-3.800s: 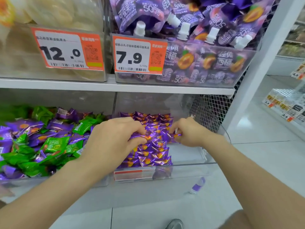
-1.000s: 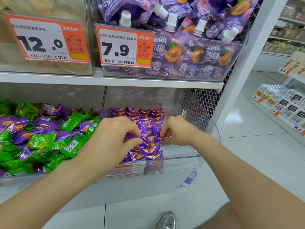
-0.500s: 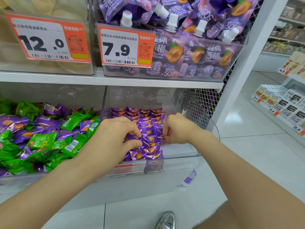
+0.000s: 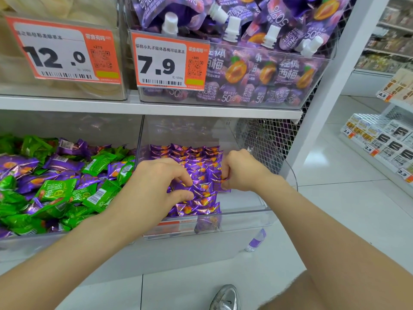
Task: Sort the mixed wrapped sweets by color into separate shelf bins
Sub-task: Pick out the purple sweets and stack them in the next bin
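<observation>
Purple wrapped sweets point(image 4: 196, 162) lie in neat rows inside a clear shelf bin point(image 4: 245, 218) on the lower shelf. My left hand point(image 4: 154, 186) sits over the rows' left side, thumb and fingers curled and pinching a purple sweet. My right hand point(image 4: 241, 173) is at the rows' right edge, fingers curled round a purple sweet there. To the left, a second bin point(image 4: 13, 242) holds a loose heap of mixed green sweets point(image 4: 55, 191) and purple sweets point(image 4: 15, 164).
The upper shelf point(image 4: 156, 106) carries a bin of purple spouted pouches point(image 4: 257, 70) and price tags 12.0 point(image 4: 62, 50) and 7.9 point(image 4: 169, 63). A purple pouch point(image 4: 257, 240) lies on the white floor below the bin. My silver shoe point(image 4: 225, 298) shows at the bottom. Another shelf unit point(image 4: 384, 142) stands right.
Both hands stay in the purple bin with only small finger movements among the rows. The right hand has shifted slightly back toward the rows' right edge.
</observation>
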